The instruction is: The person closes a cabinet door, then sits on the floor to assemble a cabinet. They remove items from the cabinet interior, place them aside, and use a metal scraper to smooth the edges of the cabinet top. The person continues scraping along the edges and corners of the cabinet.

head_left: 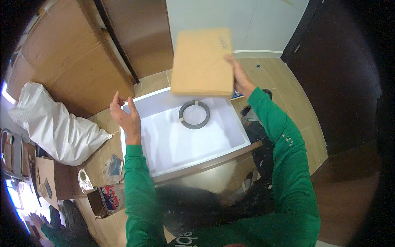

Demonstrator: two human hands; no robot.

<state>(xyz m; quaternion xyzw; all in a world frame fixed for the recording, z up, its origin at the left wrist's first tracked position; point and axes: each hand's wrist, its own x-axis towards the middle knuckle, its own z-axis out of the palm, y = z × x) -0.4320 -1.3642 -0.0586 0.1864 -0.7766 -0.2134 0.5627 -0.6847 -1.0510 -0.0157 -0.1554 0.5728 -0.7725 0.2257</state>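
1. My right hand [240,80] pinches the cardboard sheet [202,62] by its edge, lifted at 12 o'clock over the white sink [173,144] (clearing the view inside).
2. My left hand [125,113] hovers open and empty at the sink's 9 o'clock rim.
3. A gray ring [194,115] lies flat inside.

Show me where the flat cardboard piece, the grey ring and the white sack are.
flat cardboard piece [201,61], head view, middle of its brown face
grey ring [184,120], head view, lower left of its band
white sack [57,123], head view, middle of its bulging side

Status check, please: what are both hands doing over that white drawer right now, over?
Right hand grips flat brown cardboard piece, lifted above white drawer. Left hand open at drawer's left edge, holding nothing. Grey ring lies inside drawer.
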